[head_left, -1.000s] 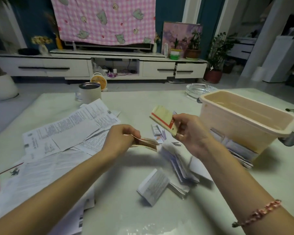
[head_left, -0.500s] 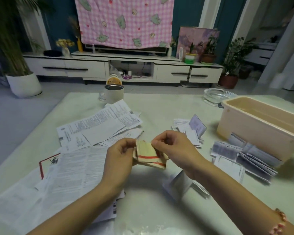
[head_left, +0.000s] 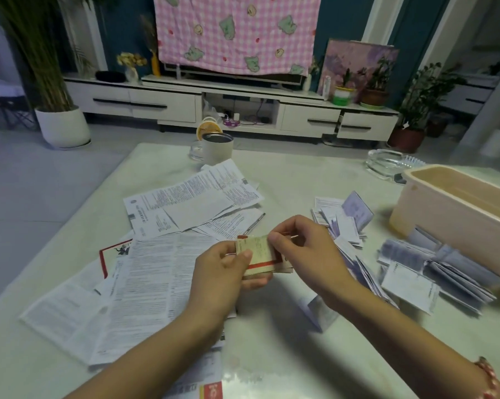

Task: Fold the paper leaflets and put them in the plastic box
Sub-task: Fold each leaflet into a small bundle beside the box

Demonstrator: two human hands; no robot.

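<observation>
A small folded leaflet [head_left: 259,254], yellowish with a red stripe, is held above the table's middle. My left hand [head_left: 220,272] grips its left end, thumb on top. My right hand [head_left: 303,249] pinches its right end with curled fingers. Unfolded leaflets [head_left: 185,208] lie spread over the left half of the table. Several folded leaflets [head_left: 343,223] lie in a pile to the right of my hands, and more folded leaflets [head_left: 433,272] lie against the beige plastic box [head_left: 450,208] at the right edge. What is inside the box is hidden.
A white mug [head_left: 216,148] stands at the table's far edge. A glass ashtray [head_left: 387,164] sits behind the box. One folded paper [head_left: 319,311] stands under my right forearm. Beyond the table are a low cabinet and potted plants.
The right hand brought the striped leaflet from up near the box down to the left hand. Both hands now hold it together over the table. The view has shifted left.
</observation>
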